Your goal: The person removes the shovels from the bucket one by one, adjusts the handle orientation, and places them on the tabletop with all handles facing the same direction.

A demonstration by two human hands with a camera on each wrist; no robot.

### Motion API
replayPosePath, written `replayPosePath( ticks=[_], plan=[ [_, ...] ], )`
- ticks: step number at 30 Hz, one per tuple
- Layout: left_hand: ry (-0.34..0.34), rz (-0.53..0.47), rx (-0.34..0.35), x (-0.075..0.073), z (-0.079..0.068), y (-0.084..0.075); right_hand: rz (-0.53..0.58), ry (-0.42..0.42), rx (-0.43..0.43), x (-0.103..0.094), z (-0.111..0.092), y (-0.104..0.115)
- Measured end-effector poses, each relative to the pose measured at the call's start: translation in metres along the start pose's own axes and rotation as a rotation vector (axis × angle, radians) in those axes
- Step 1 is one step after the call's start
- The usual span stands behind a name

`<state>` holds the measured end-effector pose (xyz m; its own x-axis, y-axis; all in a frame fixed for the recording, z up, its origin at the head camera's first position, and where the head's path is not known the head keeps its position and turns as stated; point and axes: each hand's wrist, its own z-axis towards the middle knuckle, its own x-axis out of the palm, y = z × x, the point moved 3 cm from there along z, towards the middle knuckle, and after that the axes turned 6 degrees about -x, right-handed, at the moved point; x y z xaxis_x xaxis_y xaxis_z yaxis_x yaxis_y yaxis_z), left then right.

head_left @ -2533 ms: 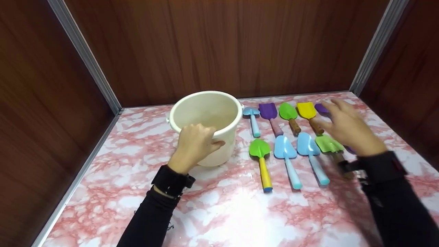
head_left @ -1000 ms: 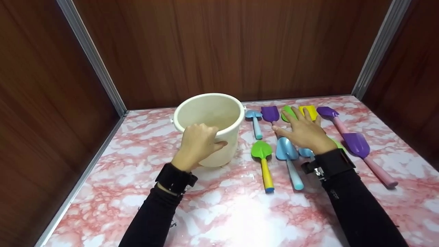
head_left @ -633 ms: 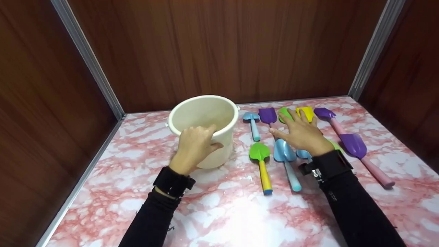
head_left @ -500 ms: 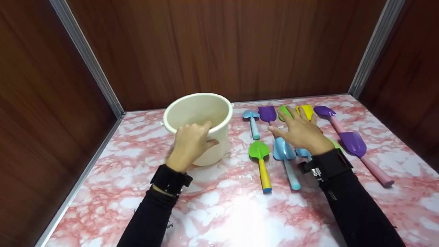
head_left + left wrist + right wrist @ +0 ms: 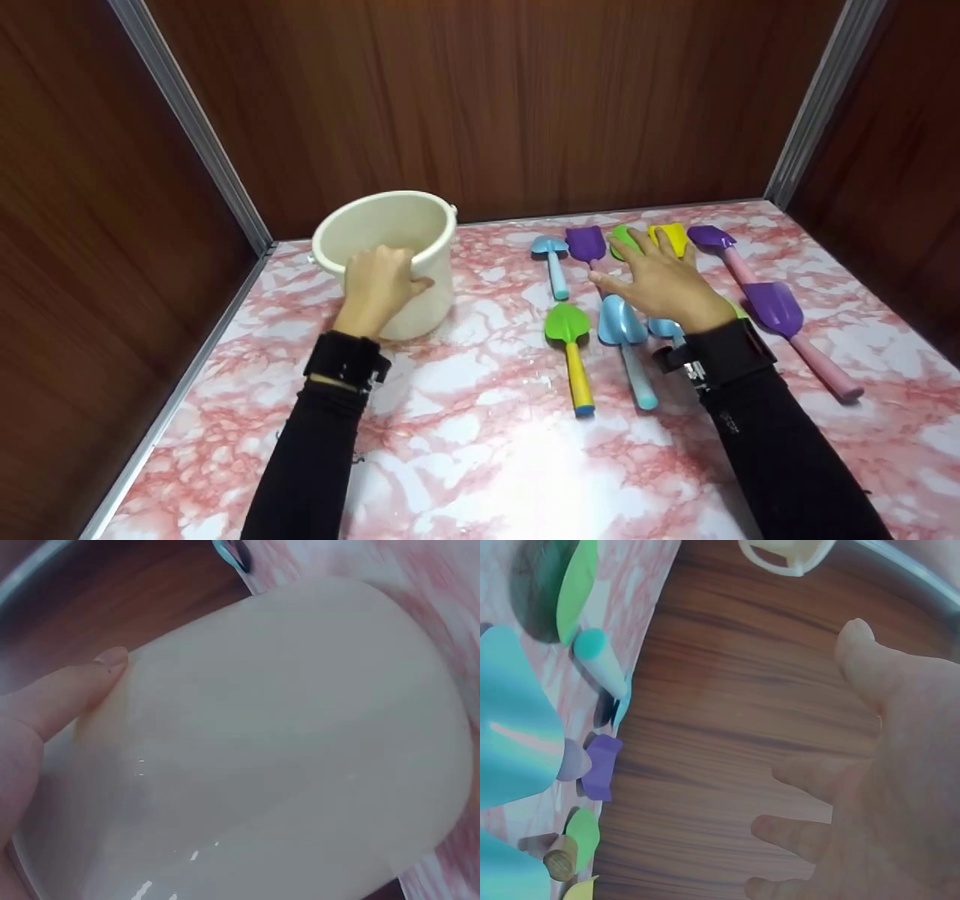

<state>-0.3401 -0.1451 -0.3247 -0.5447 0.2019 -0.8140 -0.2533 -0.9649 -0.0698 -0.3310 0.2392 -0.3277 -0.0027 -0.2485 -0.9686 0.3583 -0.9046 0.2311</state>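
My left hand [image 5: 376, 289] grips the near rim of a cream plastic bucket [image 5: 426, 300], fingers over the edge and thumb outside. In the left wrist view the bucket's wall [image 5: 285, 727] fills most of the picture. Whether its base touches the table cannot be told. Fingers spread, my right hand [image 5: 660, 283] hovers over the garden trowels, holding nothing. Partly behind it are a green trowel [image 5: 622, 241], a yellow trowel [image 5: 673, 238] and a blue trowel [image 5: 664, 328]. A second blue trowel [image 5: 621, 322] and a green one with a yellow handle [image 5: 568, 322] lie nearer.
At the back lie a small light-blue tool [image 5: 550, 246] and a purple trowel [image 5: 586, 244]. Two purple ones with pink handles, a farther trowel [image 5: 711, 237] and a nearer trowel [image 5: 776, 309], lie right. Wood-look panels [image 5: 487, 105] enclose the marbled table [image 5: 480, 420] behind and at both sides.
The bucket has moved left and slightly back with my left hand on its rim, away from the trowels. My right hand first came left over the trowels, then stayed there, fingers spread.
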Motion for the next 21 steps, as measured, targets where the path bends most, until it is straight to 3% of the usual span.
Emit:
replayPosePath(
  ticks=[5, 10, 13, 16, 18, 21],
  plan=[
    [0.018, -0.014, -0.038, 0.004, 0.004, 0.016, 0.006, 0.02, 0.003, 0.001, -0.002, 0.0],
    [-0.047, -0.056, -0.016, -0.009, 0.002, 0.008, 0.013, 0.012, 0.015, 0.0, -0.004, -0.002],
    [-0.093, -0.174, -0.008, -0.024, 0.0, -0.015, 0.014, 0.004, 0.014, -0.002, -0.004, -0.002],
    [-0.041, -0.318, 0.053, -0.027, -0.004, -0.048, 0.018, -0.002, 0.008, -0.002, -0.003, -0.001],
    [0.047, -0.35, 0.109, -0.016, -0.008, -0.069, 0.022, -0.004, 0.001, 0.0, -0.003, -0.001],
    [0.18, -0.266, 0.166, 0.015, -0.012, -0.089, 0.015, -0.026, -0.026, 0.003, -0.001, 0.0]
  ],
)
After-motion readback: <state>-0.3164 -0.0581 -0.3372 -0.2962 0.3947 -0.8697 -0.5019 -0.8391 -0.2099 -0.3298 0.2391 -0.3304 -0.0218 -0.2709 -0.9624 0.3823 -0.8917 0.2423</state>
